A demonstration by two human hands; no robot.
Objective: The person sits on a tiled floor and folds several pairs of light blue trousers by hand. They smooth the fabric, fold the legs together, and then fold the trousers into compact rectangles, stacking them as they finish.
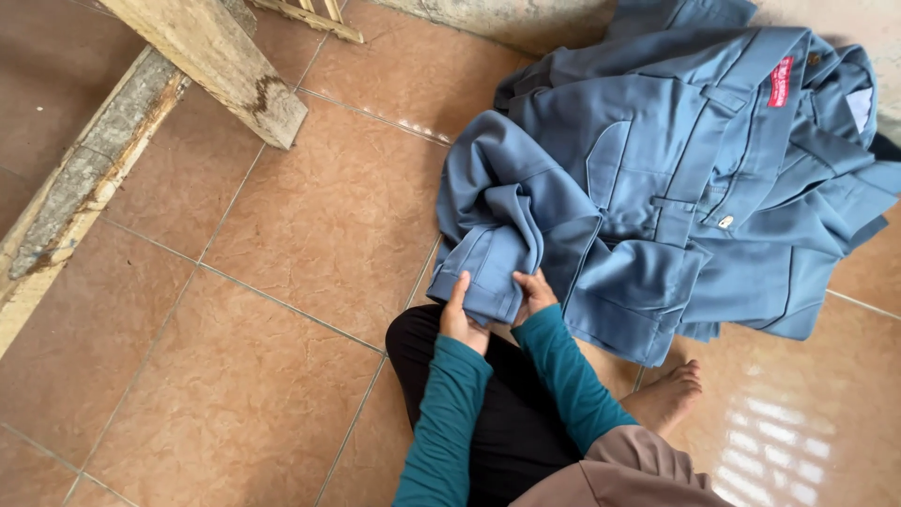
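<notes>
Both hands pinch one blue trouser leg [488, 272] at its hem. The left hand [462, 319] and right hand [533, 296] sit close together, keeping the fold flat over the tiled floor [282, 235].

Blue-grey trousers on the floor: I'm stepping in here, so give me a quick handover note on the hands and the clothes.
Left hand and right hand both grip the hem of one leg of the blue-grey trousers, pulled toward the lap.
The rest of the pile of blue-grey garments lies crumpled on the tiled floor by the wall.
Done: one leg end gathered.
Left: nothing looks folded yet.
</notes>
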